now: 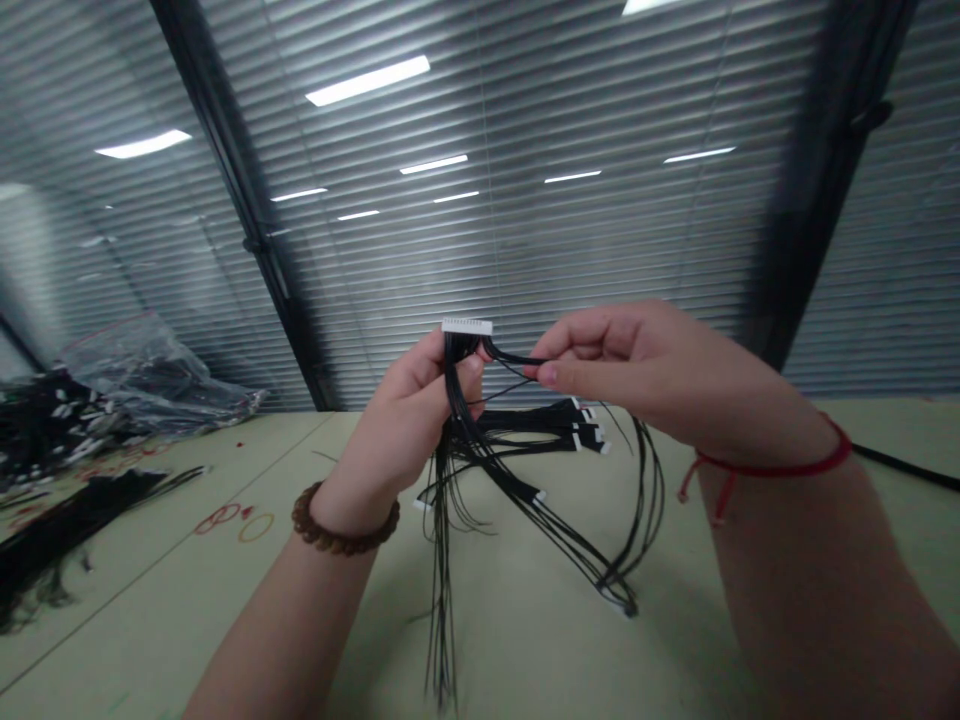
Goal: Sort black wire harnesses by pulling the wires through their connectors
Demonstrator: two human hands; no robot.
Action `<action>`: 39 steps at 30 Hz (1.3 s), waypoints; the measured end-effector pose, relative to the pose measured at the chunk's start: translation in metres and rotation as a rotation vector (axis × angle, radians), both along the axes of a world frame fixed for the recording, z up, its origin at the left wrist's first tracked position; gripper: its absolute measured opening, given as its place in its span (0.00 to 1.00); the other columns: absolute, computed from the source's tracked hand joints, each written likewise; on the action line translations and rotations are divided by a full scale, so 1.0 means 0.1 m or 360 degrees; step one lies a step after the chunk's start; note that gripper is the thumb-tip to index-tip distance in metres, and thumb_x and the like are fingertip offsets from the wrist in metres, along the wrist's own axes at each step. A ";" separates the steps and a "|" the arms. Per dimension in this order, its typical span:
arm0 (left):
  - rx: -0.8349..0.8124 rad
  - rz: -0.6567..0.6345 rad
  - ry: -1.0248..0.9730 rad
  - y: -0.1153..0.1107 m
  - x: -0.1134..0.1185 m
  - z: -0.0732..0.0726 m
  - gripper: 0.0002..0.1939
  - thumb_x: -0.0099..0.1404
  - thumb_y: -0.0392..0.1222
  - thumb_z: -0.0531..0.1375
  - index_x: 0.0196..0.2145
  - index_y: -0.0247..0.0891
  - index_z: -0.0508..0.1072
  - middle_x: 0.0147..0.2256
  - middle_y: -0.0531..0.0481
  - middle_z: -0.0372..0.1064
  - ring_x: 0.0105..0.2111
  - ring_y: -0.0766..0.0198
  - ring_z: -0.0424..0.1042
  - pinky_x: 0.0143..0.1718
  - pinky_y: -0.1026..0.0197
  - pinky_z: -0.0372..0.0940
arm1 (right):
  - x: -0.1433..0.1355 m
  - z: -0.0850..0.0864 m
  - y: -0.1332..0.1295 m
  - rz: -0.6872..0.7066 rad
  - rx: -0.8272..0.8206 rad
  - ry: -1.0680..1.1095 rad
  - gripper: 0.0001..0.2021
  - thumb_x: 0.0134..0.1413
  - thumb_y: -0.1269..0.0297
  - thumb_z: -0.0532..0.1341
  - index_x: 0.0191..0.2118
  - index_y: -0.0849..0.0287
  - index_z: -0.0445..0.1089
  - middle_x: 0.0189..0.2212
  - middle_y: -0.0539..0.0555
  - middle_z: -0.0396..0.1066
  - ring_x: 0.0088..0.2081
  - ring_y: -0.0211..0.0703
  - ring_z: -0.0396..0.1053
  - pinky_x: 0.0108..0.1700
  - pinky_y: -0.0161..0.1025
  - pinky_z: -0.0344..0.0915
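Note:
A white multi-pin connector (467,327) sits upright at the top of a bundle of thin black wires (471,432). My left hand (420,395) is closed round the wires just under this connector, thumb in front. Pinched between thumb and fingers of my right hand (622,365) are a few black wires (516,357) that run sideways from the connector's right end. Other wires hang straight down or loop to the lower right, where a small connector (622,603) shows at their end. The fingertips of my left hand are partly hidden behind the bundle.
Behind my hands, black cables with white ends (585,430) lie on the pale table (300,640). At left are a black wire bundle (82,515), clear plastic bags (165,370) and rubber bands (257,528). A glass wall with blinds (480,230) stands beyond the table.

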State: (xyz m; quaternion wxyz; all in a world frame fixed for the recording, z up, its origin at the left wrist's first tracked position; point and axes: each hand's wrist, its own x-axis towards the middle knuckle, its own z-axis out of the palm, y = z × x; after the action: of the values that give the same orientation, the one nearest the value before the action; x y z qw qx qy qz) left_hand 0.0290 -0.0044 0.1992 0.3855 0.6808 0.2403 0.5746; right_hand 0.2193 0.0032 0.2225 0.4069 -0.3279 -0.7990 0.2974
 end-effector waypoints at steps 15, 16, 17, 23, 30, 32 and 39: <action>0.1089 0.1400 0.1254 0.30 -0.38 0.01 0.18 0.51 0.22 0.50 0.33 0.38 0.71 0.38 0.44 0.60 0.41 0.55 0.63 0.40 0.57 0.62 | 0.07 -0.01 0.07 -0.0126 0.0066 -0.0024 0.12 0.50 0.57 0.61 0.35 0.60 0.73 0.23 0.51 0.67 0.23 0.33 0.59 0.22 0.33 0.50; 0.1038 0.1407 0.1218 0.34 -0.43 0.01 0.19 0.50 0.21 0.50 0.33 0.38 0.71 0.40 0.44 0.60 0.41 0.55 0.62 0.40 0.56 0.62 | 0.07 0.00 0.06 -0.0144 0.0062 0.0003 0.12 0.49 0.57 0.61 0.35 0.60 0.73 0.23 0.51 0.66 0.23 0.33 0.58 0.22 0.33 0.49; 0.0971 0.1408 0.1195 0.37 -0.50 0.01 0.20 0.49 0.21 0.49 0.32 0.38 0.72 0.40 0.44 0.60 0.41 0.55 0.62 0.41 0.56 0.62 | 0.08 0.01 0.05 -0.0167 0.0058 0.0043 0.11 0.49 0.57 0.62 0.35 0.60 0.73 0.22 0.50 0.65 0.22 0.32 0.57 0.22 0.33 0.49; 0.0658 0.1207 0.1170 0.51 -0.76 0.01 0.13 0.51 0.25 0.52 0.25 0.39 0.72 0.27 0.48 0.66 0.32 0.55 0.65 0.39 0.53 0.61 | 0.12 0.05 0.05 -0.0141 -0.0008 0.0168 0.13 0.43 0.60 0.67 0.37 0.58 0.73 0.26 0.51 0.70 0.26 0.37 0.64 0.25 0.34 0.54; 0.0218 0.0317 0.0955 0.25 -0.29 -0.02 0.08 0.59 0.40 0.59 0.38 0.37 0.70 0.29 0.49 0.72 0.24 0.64 0.72 0.27 0.62 0.68 | 0.02 0.00 0.07 -0.0081 0.0212 -0.0112 0.13 0.53 0.55 0.60 0.30 0.61 0.71 0.21 0.49 0.63 0.23 0.32 0.57 0.22 0.33 0.49; 0.0052 0.0101 0.0637 0.16 -0.18 -0.02 0.10 0.59 0.42 0.61 0.37 0.36 0.70 0.26 0.51 0.70 0.22 0.66 0.69 0.24 0.64 0.67 | -0.03 -0.02 0.08 0.0002 0.0204 -0.0213 0.13 0.52 0.55 0.60 0.28 0.62 0.71 0.20 0.48 0.61 0.22 0.32 0.56 0.21 0.33 0.47; -0.0072 -0.0153 0.0094 0.03 -0.13 0.01 0.14 0.59 0.49 0.62 0.24 0.37 0.67 0.18 0.58 0.54 0.15 0.73 0.54 0.15 0.68 0.52 | -0.07 -0.02 0.08 0.0293 0.0084 -0.0196 0.15 0.56 0.55 0.57 0.26 0.62 0.70 0.22 0.50 0.66 0.26 0.33 0.61 0.28 0.31 0.56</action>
State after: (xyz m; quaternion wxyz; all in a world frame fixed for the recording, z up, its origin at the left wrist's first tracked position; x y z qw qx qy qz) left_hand 0.0159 -0.0016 0.1998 0.4207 0.6992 0.2315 0.5296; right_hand 0.2119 0.0114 0.2206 0.3366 -0.2599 -0.8568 0.2917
